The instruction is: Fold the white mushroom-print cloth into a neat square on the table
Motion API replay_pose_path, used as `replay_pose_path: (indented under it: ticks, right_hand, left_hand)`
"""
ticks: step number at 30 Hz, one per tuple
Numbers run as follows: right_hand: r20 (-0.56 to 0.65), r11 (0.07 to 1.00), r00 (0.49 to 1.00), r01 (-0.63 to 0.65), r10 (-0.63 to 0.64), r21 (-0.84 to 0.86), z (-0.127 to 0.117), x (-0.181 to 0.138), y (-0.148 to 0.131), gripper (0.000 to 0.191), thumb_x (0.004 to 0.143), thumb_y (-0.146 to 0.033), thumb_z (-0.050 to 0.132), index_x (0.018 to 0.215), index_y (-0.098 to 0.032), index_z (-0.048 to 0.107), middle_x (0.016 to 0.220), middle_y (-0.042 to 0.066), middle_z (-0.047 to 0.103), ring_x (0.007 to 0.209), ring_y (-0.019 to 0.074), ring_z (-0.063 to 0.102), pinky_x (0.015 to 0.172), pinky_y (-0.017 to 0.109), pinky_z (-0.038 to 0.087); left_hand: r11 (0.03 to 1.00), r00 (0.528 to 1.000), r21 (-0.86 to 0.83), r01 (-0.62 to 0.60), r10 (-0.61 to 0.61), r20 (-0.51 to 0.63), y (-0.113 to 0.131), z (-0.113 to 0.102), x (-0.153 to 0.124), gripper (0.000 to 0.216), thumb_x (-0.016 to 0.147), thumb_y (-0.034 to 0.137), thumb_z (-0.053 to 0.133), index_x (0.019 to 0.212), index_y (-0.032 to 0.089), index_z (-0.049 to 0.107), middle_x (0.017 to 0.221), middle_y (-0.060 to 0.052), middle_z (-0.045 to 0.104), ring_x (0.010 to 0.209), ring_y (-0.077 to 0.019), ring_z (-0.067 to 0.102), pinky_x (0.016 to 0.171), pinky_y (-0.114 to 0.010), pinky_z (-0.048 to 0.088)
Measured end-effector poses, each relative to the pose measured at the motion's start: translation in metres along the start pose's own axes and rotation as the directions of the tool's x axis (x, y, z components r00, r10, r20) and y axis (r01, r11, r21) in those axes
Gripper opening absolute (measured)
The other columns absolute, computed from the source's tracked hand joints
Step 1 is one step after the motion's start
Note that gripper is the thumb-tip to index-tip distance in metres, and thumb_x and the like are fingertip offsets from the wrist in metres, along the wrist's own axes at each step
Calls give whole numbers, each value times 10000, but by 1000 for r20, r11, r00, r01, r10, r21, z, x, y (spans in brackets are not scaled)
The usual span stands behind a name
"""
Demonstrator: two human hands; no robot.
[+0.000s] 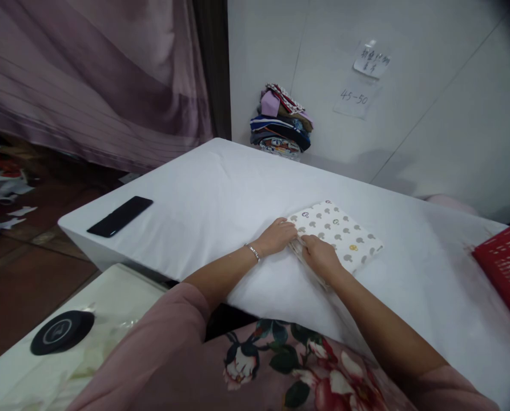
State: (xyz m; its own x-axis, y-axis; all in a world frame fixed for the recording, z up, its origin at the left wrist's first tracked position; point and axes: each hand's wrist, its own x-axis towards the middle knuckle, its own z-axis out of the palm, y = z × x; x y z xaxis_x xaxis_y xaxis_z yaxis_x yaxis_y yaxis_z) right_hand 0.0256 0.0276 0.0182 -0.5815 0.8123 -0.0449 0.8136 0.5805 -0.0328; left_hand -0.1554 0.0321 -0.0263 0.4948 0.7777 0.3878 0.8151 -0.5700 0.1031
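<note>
A flat, folded white cloth (pixel 338 231) with small grey mushroom-like prints lies on the white-covered table in front of me. Clear plastic (pixel 300 248), apparently a bag, shows along its near left edge. My left hand (pixel 279 236) has its fingers curled at the cloth's left corner, gripping the plastic there. Right beside it, my right hand (pixel 322 258) is closed on the same near edge, thumb and fingers pinched together. The fingertips of both hands are partly hidden, so how much cloth they hold along with the plastic is unclear.
On the table's left end lies a black phone (pixel 120 216). A stack of folded clothes (pixel 281 121) stands at the back against the wall. To the right is a red plastic basket (pixel 505 265). A round black object (pixel 63 332) rests on a pale surface (pixel 121 285) at lower left.
</note>
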Motion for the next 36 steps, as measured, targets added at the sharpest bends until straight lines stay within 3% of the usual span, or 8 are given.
replay_pose_path:
  ticks: [6,11,14,22,27,32,34,36]
  right_hand:
    - [22,999,1000,-13,13,-34,2,1,-4,279,886,-170,371,1084,-156,566,1009,96,634,850,196,603,671,271,393]
    - [-42,984,999,3,5,176,4,2,4,341,868,-160,404,1172,-165,557,1127,85,639,1004,182,582,844,260,401]
    - [-55,975,998,5,8,223,5,3,5,341,850,-146,410,1142,-161,587,1136,85,645,1012,181,587,872,265,401]
    - [-36,992,999,17,-13,122,5,5,-4,301,882,-158,379,1101,-166,585,1012,84,642,869,187,614,742,278,440]
    - [-90,998,994,54,-55,-11,20,0,-13,317,874,-110,385,1129,-136,570,997,114,611,871,221,589,677,295,454]
    - [-163,991,978,124,-129,-41,34,6,-16,282,844,-92,455,1086,-93,599,997,156,635,864,256,575,649,340,485]
    - [-180,989,973,139,-144,-40,36,10,-15,256,830,-93,496,1055,-86,617,1004,165,650,869,265,574,662,356,489]
    - [-209,989,966,147,-151,-34,37,10,-14,240,839,-112,508,1048,-99,626,1009,152,658,861,257,572,663,351,484]
  left_hand:
    - [999,999,-26,33,-32,32,3,-4,0,180,937,175,404,953,204,582,979,-28,663,1094,-153,545,1020,-362,305]
    - [999,1000,-45,9,-9,-2,6,-11,-3,234,880,169,496,1105,205,549,1066,-52,654,1112,-166,540,1025,-367,309]
    - [999,999,-19,-31,31,-26,6,-12,-3,233,870,116,465,1051,215,573,1037,-38,662,1083,-161,548,1019,-368,307]
    - [999,999,-15,38,-38,-5,6,-11,0,224,834,74,456,946,215,590,970,-20,667,1016,-158,575,1027,-397,311]
    - [984,994,-149,100,-104,-20,5,-12,-3,295,750,55,490,948,221,631,1050,-28,673,1111,-178,550,1059,-437,290]
    - [953,981,-261,152,-177,-74,18,-19,27,284,822,150,444,968,242,670,1145,-18,659,1246,-204,461,1105,-463,234]
    - [951,988,-273,142,-154,-22,23,-18,47,301,868,239,439,1089,236,643,1273,-29,593,1314,-211,388,1124,-448,218]
    - [942,977,-265,207,-183,112,23,-11,64,361,887,344,451,1197,224,593,1401,-46,481,1362,-230,319,1130,-448,213]
